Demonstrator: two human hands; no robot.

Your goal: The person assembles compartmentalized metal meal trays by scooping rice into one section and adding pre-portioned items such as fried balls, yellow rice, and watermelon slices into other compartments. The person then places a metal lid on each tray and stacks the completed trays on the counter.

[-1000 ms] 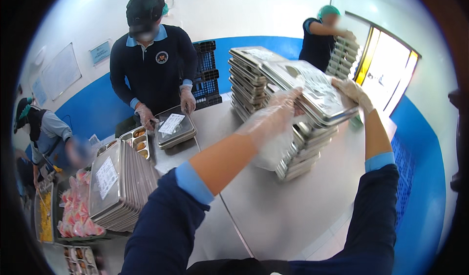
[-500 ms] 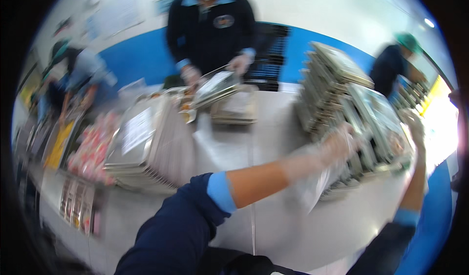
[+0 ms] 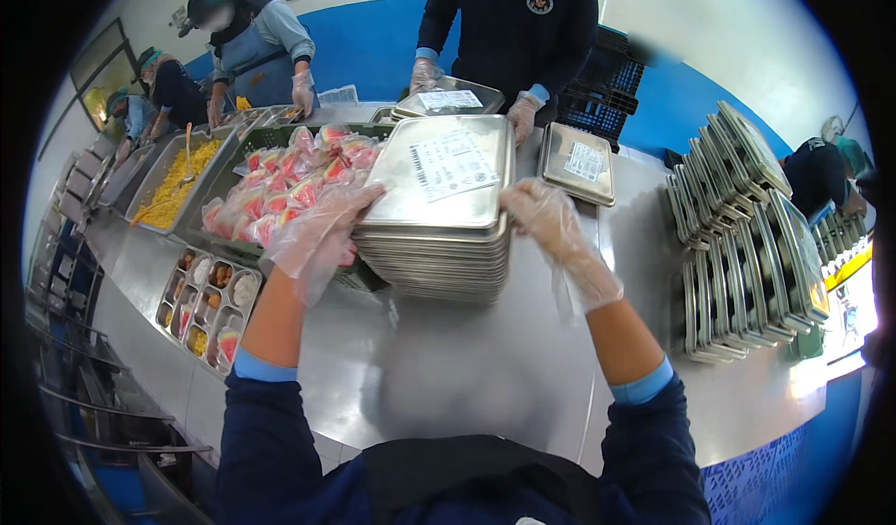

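Observation:
A tall stack of flat metal lids [image 3: 439, 264] stands on the table in front of me. Its top lid [image 3: 401, 147] carries a white printed label. My left hand [image 3: 322, 231], in a clear plastic glove, has its fingers at that lid's left edge. On the opposite edge, the gloved fingers of my right hand [image 3: 551, 226] pinch the rim. The undersides of the fingers are hidden. Left of my left hand lies a compartment tray [image 3: 210, 306] filled with portions of food, including yellow rice and a wrapped pink piece.
A green crate [image 3: 207, 210] holds pink-and-white wrapped packs. Beyond it sits a pan of yellow rice [image 3: 177, 175]. A co-worker across the table [image 3: 509, 21] handles a labelled tray; a lidded tray [image 3: 577, 163] lies nearby. Tall stacks of lidded trays [image 3: 747, 264] stand at the right.
Both hands have left the tray stacks on the right and now touch the top lid of the stack in front. The view has swung, and the co-worker opposite shows further right.

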